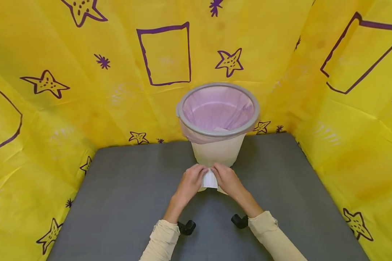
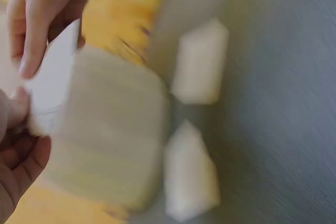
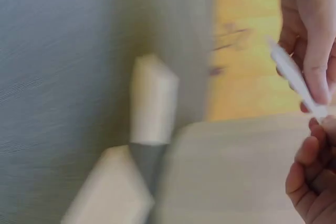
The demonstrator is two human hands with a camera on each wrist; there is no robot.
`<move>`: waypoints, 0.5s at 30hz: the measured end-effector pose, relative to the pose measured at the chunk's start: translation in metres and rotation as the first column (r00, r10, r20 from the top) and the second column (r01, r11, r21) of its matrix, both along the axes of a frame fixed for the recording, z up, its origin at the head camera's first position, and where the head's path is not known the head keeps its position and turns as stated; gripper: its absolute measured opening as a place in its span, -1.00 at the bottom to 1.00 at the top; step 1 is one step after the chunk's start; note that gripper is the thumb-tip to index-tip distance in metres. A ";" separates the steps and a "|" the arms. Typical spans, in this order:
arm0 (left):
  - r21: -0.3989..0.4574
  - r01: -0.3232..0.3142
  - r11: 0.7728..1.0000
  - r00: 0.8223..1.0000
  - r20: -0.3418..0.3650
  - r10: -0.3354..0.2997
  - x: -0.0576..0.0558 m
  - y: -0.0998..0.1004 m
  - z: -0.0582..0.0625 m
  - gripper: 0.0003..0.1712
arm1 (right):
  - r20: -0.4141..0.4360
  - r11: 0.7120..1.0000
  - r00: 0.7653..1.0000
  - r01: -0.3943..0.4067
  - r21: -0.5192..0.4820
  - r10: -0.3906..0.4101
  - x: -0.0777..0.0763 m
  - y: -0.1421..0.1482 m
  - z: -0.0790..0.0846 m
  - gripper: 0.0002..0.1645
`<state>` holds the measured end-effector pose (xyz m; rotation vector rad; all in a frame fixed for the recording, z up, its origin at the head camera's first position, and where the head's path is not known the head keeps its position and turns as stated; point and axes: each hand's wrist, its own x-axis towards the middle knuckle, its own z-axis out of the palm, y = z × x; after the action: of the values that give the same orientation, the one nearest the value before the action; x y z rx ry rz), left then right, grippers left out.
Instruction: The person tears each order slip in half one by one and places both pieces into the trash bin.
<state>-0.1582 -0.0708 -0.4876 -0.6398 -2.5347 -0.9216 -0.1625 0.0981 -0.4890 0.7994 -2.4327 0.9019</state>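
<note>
In the head view, my left hand (image 1: 190, 180) and right hand (image 1: 229, 181) meet at the top edge of a small white lined piece of paper (image 1: 210, 179), each pinching it between thumb and fingers. The left wrist view has this paper (image 2: 56, 77) side-on, with the right hand (image 2: 44, 11) above and the left hand (image 2: 21, 169) below. It appears thin and edge-on in the right wrist view. Two pale pieces, one on the left (image 1: 201, 189) and one on the right (image 1: 221, 191), lie on the table under the hands, blurred in both wrist views.
A pale bin (image 1: 217, 150) with a grey rim stands just beyond the hands. Its pinkish liner (image 1: 215, 105) has a whitish scrap low inside. Yellow patterned cloth (image 1: 117, 108) walls the grey table (image 1: 134, 188) at the back and sides. Black devices sit at both wrists.
</note>
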 end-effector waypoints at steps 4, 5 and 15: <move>0.122 0.033 0.992 0.996 -0.088 -0.022 0.006 0.009 0.045 -0.86 | -0.109 0.990 0.992 -0.079 -0.120 0.066 0.001 0.008 0.042 -0.93; 0.130 0.042 0.991 0.994 -0.102 -0.029 0.006 0.010 0.055 -0.87 | -0.119 0.987 0.990 -0.092 -0.130 0.077 0.001 0.010 0.051 -0.93; 0.190 0.179 0.965 0.977 -0.148 -0.152 0.008 0.012 0.132 -0.83 | -0.060 0.945 0.982 -0.190 -0.265 0.181 0.005 0.029 0.129 -0.93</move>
<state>-0.1507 -0.0591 -0.3554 -0.8293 -2.2606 -1.1368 -0.1573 0.1276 -0.3603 0.9423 -2.1663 1.2484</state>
